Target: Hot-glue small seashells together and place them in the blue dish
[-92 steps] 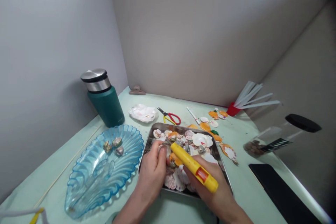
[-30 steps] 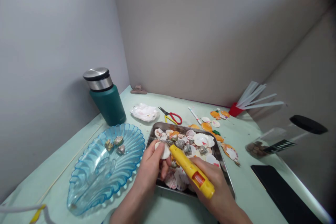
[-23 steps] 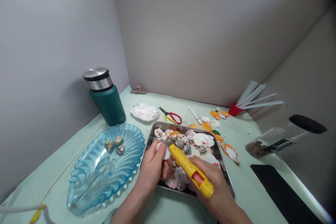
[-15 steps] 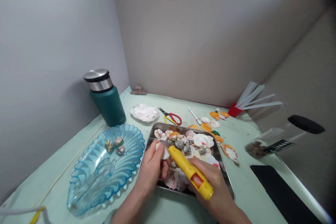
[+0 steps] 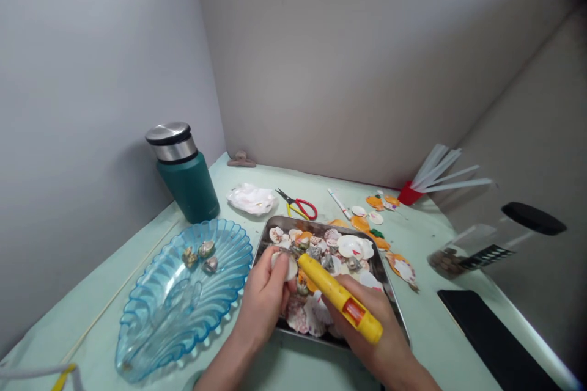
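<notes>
Between thumb and fingers, my left hand point(image 5: 266, 293) pinches a white seashell point(image 5: 290, 267) over the left side of a metal tray point(image 5: 398, 299). The tray is filled with scallop shells and small snail shells point(image 5: 327, 263). My right hand point(image 5: 371, 317) is wrapped round a yellow hot glue gun point(image 5: 342, 296), which has a reddish window near its rear end. The glue gun's front end points at the shell, with a small gap visible between them. My right fingers are partly hidden behind the gun.
A blue scalloped dish point(image 5: 183, 293) with several snail shells lies left, before a green bottle point(image 5: 188, 183). Behind the tray are scissors point(image 5: 298, 203), a marker point(image 5: 338, 203) and orange shells point(image 5: 360, 223). Right stand a red cup of glue sticks point(image 5: 409, 193), a jar point(image 5: 452, 256) and a black phone-like slab point(image 5: 486, 330).
The glue gun and my right hand have shifted slightly right and down, away from the shell. My left hand has turned the shell a little, so more of its face shows.
</notes>
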`<control>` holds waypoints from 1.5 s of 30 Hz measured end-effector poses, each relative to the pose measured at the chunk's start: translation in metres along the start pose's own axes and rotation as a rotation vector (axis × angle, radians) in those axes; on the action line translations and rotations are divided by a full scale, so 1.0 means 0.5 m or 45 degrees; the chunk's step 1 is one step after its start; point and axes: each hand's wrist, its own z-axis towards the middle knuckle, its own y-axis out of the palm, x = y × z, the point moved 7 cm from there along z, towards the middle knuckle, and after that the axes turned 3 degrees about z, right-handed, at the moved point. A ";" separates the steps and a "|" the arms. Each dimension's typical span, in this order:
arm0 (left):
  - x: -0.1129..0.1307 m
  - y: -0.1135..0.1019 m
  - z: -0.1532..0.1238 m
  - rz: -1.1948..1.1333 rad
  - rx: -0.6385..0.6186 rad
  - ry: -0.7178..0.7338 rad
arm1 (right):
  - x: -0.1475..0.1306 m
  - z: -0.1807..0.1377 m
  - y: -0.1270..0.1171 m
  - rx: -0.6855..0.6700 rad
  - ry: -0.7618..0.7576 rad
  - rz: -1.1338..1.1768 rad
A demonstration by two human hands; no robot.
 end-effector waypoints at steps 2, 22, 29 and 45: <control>0.009 -0.006 -0.004 0.037 0.024 0.009 | -0.002 0.000 -0.001 -0.002 -0.009 -0.003; 0.027 -0.015 -0.009 0.096 0.086 0.061 | -0.013 0.000 -0.004 0.004 -0.057 0.005; 0.028 -0.014 -0.009 0.194 0.072 0.107 | -0.007 -0.001 -0.002 -0.012 -0.038 0.017; 0.023 -0.012 -0.006 0.402 0.102 0.207 | -0.001 -0.007 0.003 -0.034 -0.053 -0.008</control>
